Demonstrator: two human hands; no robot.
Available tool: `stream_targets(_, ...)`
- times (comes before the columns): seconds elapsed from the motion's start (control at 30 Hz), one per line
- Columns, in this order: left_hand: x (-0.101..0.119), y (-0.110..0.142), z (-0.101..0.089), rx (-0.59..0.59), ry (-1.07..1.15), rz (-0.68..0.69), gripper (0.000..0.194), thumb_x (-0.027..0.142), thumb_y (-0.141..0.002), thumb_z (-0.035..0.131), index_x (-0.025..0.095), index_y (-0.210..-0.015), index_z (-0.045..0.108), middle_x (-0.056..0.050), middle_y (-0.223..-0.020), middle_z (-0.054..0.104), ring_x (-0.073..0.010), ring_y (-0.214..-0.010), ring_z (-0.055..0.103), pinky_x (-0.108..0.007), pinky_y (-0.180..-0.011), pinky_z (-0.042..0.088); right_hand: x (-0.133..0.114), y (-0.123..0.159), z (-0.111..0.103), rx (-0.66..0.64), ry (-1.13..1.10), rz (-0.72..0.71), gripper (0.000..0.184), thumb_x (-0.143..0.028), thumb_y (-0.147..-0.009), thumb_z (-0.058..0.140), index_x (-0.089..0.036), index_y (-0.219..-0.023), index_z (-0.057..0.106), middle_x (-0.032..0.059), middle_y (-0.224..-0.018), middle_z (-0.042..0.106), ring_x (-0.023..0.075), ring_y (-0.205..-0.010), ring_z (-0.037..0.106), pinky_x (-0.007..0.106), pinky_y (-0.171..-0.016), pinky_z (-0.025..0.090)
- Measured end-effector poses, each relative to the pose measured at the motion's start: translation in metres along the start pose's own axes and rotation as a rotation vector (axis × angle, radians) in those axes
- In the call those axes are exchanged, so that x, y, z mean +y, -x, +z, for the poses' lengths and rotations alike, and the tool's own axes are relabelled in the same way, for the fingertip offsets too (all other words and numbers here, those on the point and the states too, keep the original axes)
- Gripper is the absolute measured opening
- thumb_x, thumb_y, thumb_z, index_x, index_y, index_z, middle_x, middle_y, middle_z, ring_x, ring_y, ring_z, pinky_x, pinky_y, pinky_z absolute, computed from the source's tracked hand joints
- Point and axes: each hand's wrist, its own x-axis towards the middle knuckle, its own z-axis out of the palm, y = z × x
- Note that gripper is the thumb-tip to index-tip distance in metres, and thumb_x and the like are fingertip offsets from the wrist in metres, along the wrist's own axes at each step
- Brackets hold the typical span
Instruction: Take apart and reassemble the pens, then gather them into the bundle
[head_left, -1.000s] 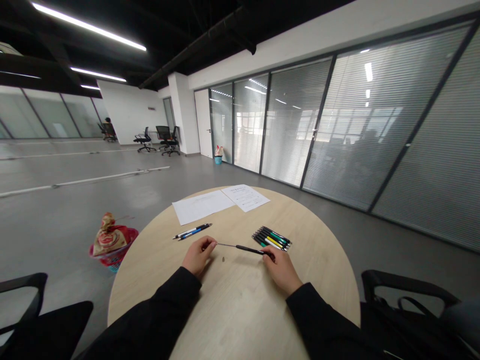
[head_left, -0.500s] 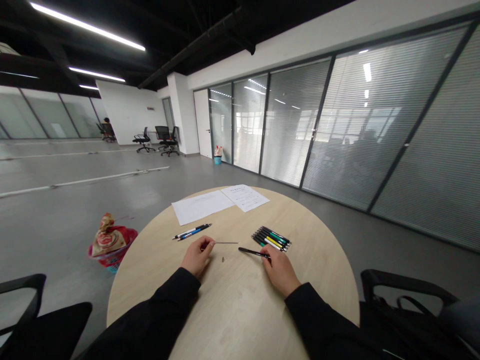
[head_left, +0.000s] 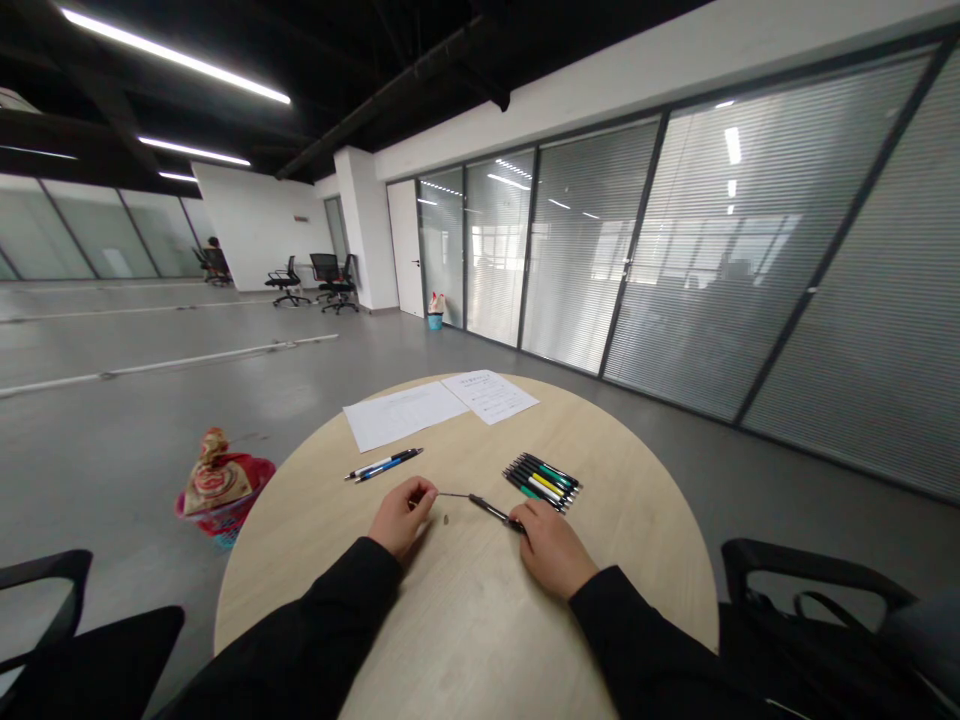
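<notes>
Office light falls on our round wooden desk (head_left: pixel 465 640). Our left hand (head_left: pixel 401 517) pinches a thin metal rod (head_left: pixel 454 494), and our right hand (head_left: pixel 547 548) pinches a black pen barrel (head_left: pixel 491 510), both at twelve o'clock. Both look light; the rod seems bendable, the stiff barrel best held near its end.

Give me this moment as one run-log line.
left hand: pinches thin metal rod | right hand: holds black pen | nearby: two pens, pen bunch, papers
</notes>
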Motion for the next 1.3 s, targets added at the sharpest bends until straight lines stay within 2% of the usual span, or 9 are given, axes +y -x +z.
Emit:
stream_targets(0.27, 0.002, 0.001, 0.0, -0.014, 0.043, -0.006, 0.03, 0.045, -0.08, 0.055, 0.016, -0.072, 0.06, 0.001, -0.062, 0.053, -0.0141, -0.059, 0.047, -0.024, -0.055, 0.038, -0.003, 0.0, -0.001, 0.064, -0.081, 0.023, 0.021, -0.013, -0.084, 0.053, -0.02, -0.103, 0.059, 0.0066, -0.102, 0.058, 0.0205, -0.098, 0.054, 0.03, -0.088, 0.044)
stream_targets(0.43, 0.008, 0.003, 0.002, -0.123, 0.119, 0.028, 0.03, 0.045, -0.08, 0.057, 0.015, -0.073, 0.059, 0.001, -0.063, 0.054, -0.012, -0.056, 0.047, -0.023, -0.052, 0.037, -0.005, -0.003, -0.001, 0.145, -0.152, 0.031, 0.018, -0.016, -0.088, 0.054, -0.02, -0.105, 0.059, 0.0052, -0.096, 0.059, 0.0193, -0.091, 0.055, 0.03, -0.082, 0.043)
stream_targets(0.57, 0.011, 0.008, 0.006, -0.183, 0.168, 0.066, 0.028, 0.042, -0.083, 0.057, 0.015, -0.074, 0.059, 0.0, -0.064, 0.057, -0.012, -0.057, 0.05, -0.023, -0.054, 0.04, -0.008, -0.004, -0.001, 0.151, -0.172, -0.024, 0.007, -0.016, -0.089, 0.055, -0.019, -0.09, 0.061, 0.0035, -0.088, 0.06, 0.0182, -0.087, 0.054, 0.029, -0.079, 0.042)
stream_targets(0.73, 0.01, 0.009, 0.008, -0.193, 0.158, 0.091, 0.026, 0.04, -0.085, 0.056, 0.015, -0.076, 0.059, -0.001, -0.065, 0.059, -0.0133, -0.06, 0.053, -0.024, -0.057, 0.042, -0.01, -0.003, -0.001, 0.139, -0.154, -0.06, 0.012, -0.012, -0.088, 0.055, -0.018, -0.079, 0.059, 0.0021, -0.083, 0.059, 0.0165, -0.085, 0.053, 0.028, -0.076, 0.04)
stream_targets(0.83, 0.007, 0.007, 0.006, -0.138, 0.076, 0.1, 0.025, 0.039, -0.084, 0.054, 0.016, -0.076, 0.059, -0.002, -0.069, 0.06, -0.015, -0.064, 0.055, -0.025, -0.059, 0.043, -0.009, -0.003, 0.001, 0.125, -0.113, -0.056, 0.011, -0.011, -0.086, 0.056, -0.018, -0.078, 0.058, 0.0025, -0.083, 0.059, 0.0169, -0.086, 0.052, 0.028, -0.077, 0.04)
stream_targets(0.93, 0.002, 0.003, 0.002, -0.04, -0.099, 0.096, 0.023, 0.037, -0.083, 0.051, 0.017, -0.075, 0.06, -0.002, -0.069, 0.059, -0.0162, -0.064, 0.054, -0.026, -0.059, 0.042, -0.007, -0.003, 0.003, 0.113, -0.06, -0.05, 0.012, -0.012, -0.086, 0.056, -0.018, -0.076, 0.058, 0.0034, -0.085, 0.058, 0.0176, -0.088, 0.051, 0.028, -0.079, 0.04)
stream_targets(1.03, -0.002, 0.0, -0.002, 0.009, -0.276, 0.101, 0.018, 0.031, -0.082, 0.05, 0.018, -0.074, 0.058, -0.002, -0.07, 0.059, -0.0176, -0.066, 0.054, -0.028, -0.062, 0.042, -0.007, -0.002, 0.005, 0.103, -0.015, -0.045, 0.012, -0.012, -0.085, 0.056, -0.018, -0.075, 0.057, 0.0041, -0.086, 0.057, 0.0178, -0.091, 0.051, 0.028, -0.08, 0.04)
stream_targets(1.17, -0.005, 0.001, -0.002, -0.044, -0.462, 0.14, 0.013, 0.024, -0.081, 0.048, 0.019, -0.072, 0.057, -0.004, -0.076, 0.059, -0.0201, -0.073, 0.055, -0.031, -0.069, 0.042, -0.01, -0.002, 0.004, 0.082, 0.054, -0.03, 0.011, -0.012, -0.083, 0.056, -0.018, -0.074, 0.057, 0.0042, -0.086, 0.057, 0.0179, -0.09, 0.05, 0.028, -0.08, 0.039)
stream_targets(1.3, -0.008, 0.003, 0.001, -0.132, -0.557, 0.174, 0.011, 0.021, -0.08, 0.048, 0.019, -0.072, 0.056, -0.006, -0.08, 0.059, -0.0215, -0.077, 0.056, -0.032, -0.071, 0.042, -0.013, -0.002, 0.005, 0.049, 0.101, -0.027, 0.01, -0.013, -0.083, 0.057, -0.018, -0.074, 0.058, 0.0042, -0.086, 0.057, 0.018, -0.09, 0.05, 0.028, -0.08, 0.039)
